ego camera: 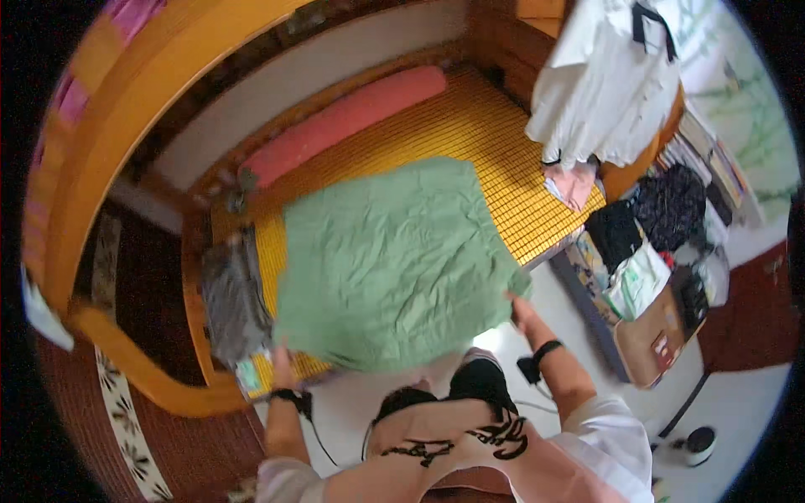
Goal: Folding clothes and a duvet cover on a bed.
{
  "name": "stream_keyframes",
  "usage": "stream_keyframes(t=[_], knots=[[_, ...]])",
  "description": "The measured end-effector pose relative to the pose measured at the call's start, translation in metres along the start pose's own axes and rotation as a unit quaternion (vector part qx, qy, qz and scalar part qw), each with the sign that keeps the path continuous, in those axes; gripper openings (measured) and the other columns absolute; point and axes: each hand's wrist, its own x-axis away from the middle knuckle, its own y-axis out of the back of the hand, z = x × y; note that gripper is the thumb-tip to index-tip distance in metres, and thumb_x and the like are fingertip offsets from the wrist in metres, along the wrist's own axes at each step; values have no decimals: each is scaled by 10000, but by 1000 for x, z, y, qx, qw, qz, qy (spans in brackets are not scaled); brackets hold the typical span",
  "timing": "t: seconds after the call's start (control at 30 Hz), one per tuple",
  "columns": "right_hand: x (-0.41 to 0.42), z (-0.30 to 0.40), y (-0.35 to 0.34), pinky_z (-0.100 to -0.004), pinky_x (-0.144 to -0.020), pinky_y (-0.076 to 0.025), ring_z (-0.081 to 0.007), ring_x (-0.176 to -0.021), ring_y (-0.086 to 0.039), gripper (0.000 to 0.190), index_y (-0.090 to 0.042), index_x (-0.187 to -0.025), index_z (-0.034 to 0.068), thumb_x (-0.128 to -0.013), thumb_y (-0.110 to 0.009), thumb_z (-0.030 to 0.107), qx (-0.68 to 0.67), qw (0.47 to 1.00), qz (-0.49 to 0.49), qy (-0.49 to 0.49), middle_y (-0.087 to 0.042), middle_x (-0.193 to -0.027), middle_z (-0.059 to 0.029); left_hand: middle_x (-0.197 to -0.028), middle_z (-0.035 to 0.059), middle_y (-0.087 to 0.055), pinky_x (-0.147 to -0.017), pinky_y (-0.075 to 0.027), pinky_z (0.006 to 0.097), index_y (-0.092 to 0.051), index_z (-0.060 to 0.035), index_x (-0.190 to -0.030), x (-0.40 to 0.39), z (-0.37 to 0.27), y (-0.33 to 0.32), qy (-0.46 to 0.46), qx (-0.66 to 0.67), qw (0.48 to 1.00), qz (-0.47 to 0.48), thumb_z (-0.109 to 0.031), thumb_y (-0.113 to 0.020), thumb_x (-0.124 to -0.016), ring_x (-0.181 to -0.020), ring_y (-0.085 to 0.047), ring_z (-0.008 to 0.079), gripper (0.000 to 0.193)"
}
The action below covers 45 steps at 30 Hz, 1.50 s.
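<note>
A wrinkled green cloth (390,264) is spread out before me, over the bed's yellow woven mat (484,138), its near edge overhanging the bed. My left hand (283,368) grips its near left corner, with the fingers partly hidden. At the near right corner, my right hand (523,314) has hold of the fabric, which bunches up there. Each wrist wears a black strap with a small device on it. Beside the cloth on the left lies a folded grey garment (233,295).
A long pink bolster (352,122) lies along the wall. White clothing (604,94) hangs at the upper right above a pink cloth (572,182). To the right stands a cardboard box (648,352) near piled dark clothes (670,204). A curved wooden bed rail (157,371) is at left.
</note>
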Motion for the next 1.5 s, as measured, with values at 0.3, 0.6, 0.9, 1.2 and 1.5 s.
stream_keyframes(t=[0.3,0.6,0.9,1.2,1.5], knots=[[9,283,-4,-375,-835,-424,-255,-903,-532,314,-519,-996,49,-782,-476,275,-120,973,-46,191,-563,-983,-94,-471,-63,-360,-291,-199,163,-506,-140,-719,141,-148,62,-34,209,970,-118,-306,-531,-768,-346,-280,26,176],[96,413,-39,-402,-831,-431,-278,-878,-545,304,-542,-950,16,-805,-431,259,-99,958,173,207,-569,-954,-140,-410,-94,-381,-294,-181,155,-423,-154,-540,307,-222,111,-48,153,968,-195,-352,-489,-783,-308,-291,14,321],[235,399,-35,-419,-818,-418,-280,-823,-549,258,-570,-867,41,-791,-485,272,-101,950,200,217,-589,-890,-123,-562,-49,-483,-286,-248,114,-477,-110,-703,380,-255,193,-190,242,938,-158,-215,-451,-837,-397,-416,2,172],[361,362,-20,-417,-783,-443,-273,-809,-563,250,-578,-870,36,-788,-492,256,-57,953,188,229,-596,-885,-129,-564,-11,-512,-315,-336,127,-503,-71,-722,398,-246,287,-164,347,922,-49,-202,-500,-803,-425,-472,42,155],[398,371,3,-370,-886,-382,-254,-962,-510,375,-513,-1049,34,-806,-473,317,-63,873,255,411,-543,-1038,-112,-674,-7,-522,-441,-419,163,-517,-80,-842,400,-238,275,-411,417,810,23,-225,-477,-840,-496,-469,59,150]])
